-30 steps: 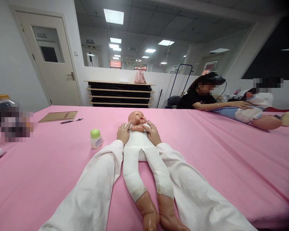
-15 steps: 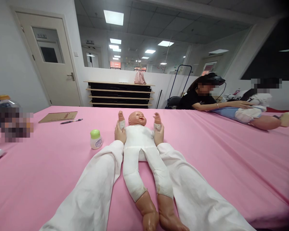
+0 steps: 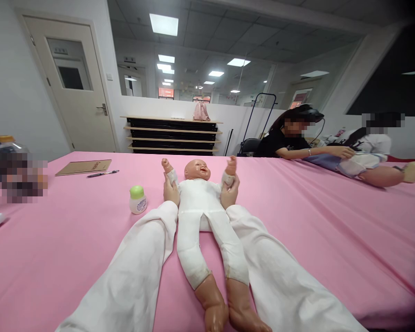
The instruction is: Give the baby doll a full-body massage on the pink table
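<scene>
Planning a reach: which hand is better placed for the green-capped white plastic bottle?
Probably the left hand: the bottle stands nearer it; the white-clothed doll lies between bottle and right hand.

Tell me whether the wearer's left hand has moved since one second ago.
Yes. The left hand has shifted outward, away from the doll's torso and toward the green-capped bottle, which has stayed put.

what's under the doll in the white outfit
A pink cloth shows around the doll and in the gap between its legs. Whatever lies directly beneath it is covered and cannot be seen.
</scene>
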Tool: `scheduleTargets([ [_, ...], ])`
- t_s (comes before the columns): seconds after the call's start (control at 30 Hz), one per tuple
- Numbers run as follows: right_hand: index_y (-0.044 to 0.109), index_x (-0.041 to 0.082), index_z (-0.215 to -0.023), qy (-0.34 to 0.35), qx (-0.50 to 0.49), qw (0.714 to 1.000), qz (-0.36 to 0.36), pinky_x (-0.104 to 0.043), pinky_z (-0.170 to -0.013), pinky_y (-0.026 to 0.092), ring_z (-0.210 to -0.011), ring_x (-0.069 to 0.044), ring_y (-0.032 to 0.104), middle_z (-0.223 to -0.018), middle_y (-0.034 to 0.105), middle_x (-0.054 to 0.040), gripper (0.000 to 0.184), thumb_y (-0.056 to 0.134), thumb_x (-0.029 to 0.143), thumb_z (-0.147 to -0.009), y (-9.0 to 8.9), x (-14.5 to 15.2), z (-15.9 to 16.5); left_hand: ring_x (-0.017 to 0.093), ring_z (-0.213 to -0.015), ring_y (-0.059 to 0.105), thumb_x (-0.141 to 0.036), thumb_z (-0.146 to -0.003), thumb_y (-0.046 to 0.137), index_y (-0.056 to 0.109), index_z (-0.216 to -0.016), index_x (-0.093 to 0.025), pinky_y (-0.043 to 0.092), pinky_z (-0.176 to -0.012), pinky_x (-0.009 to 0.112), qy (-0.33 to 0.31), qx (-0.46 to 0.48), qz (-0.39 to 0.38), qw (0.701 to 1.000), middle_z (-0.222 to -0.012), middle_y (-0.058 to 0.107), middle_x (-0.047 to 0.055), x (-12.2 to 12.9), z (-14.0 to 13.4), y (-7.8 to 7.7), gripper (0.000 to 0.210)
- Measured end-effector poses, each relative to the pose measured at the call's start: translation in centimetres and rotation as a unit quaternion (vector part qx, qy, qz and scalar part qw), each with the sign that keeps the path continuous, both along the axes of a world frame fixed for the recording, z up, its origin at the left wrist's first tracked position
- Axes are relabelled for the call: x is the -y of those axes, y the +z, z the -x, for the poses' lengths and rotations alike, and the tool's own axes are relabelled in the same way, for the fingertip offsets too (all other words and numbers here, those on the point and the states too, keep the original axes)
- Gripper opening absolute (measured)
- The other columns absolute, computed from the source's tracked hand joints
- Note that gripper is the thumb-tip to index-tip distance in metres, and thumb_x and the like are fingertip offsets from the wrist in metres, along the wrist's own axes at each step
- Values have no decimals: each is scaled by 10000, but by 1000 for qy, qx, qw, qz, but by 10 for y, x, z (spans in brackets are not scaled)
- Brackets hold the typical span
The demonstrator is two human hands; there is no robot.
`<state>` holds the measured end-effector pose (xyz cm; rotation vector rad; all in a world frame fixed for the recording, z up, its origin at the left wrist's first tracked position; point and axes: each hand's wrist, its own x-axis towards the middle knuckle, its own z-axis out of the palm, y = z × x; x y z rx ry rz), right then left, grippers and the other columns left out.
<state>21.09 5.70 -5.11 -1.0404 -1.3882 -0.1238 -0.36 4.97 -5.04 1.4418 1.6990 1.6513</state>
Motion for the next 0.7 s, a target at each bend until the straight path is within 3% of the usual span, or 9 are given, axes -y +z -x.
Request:
scheduleTargets([
  [0.13, 496, 233, -1142, 96, 116, 988, -21, -389, -948, 395, -1111, -189, 455, -1166, 495, -56, 499, 361, 40, -702, 0, 6, 10, 232, -1109, 448, -161, -825, 347, 112, -1396, -166, 377, -920, 379, -50, -86, -44, 994, -1223, 468, 116, -6, -1, -4, 617],
  [0.23, 566, 239, -1072, 136, 172, 975, -20, -388, -972, 373, -1105, -186, 452, -1147, 509, -44, 532, 340, 2, -652, 4, 9, 13, 202, -1129, 421, -112, -803, 346, 229, -1369, -222, 338, -968, 365, -70, -132, -64, 987, -1220, 470, 78, -8, -2, -7, 589],
  [0.47, 565, 242, -1088, 155, 204, 967, 2, -411, -930, 390, -1059, -203, 465, -1110, 532, -56, 543, 350, -3, -654, 8, 6, 12, 193, -1117, 408, -73, -779, 348, 427, -1259, -327, 355, -949, 360, -90, -218, -29, 971, -1231, 471, 17, 0, -4, -1, 549],
  [0.6, 564, 238, -1084, 168, 209, 963, 0, -402, -934, 382, -1064, -197, 460, -1112, 531, -57, 517, 358, 3, -671, 8, 8, 14, 216, -1123, 395, -65, -759, 364, 447, -1243, -332, 358, -940, 385, -93, -249, -14, 964, -1246, 459, 21, 2, -4, 2, 559],
  [0.7, 545, 223, -1101, 150, 139, 979, 9, -390, -957, 367, -1077, -190, 456, -1118, 514, -63, 500, 360, 19, -683, 4, 7, 14, 219, -1149, 383, -74, -766, 359, 397, -1279, -325, 340, -960, 396, -93, -241, -15, 966, -1268, 440, 25, 1, -5, 0, 572],
])
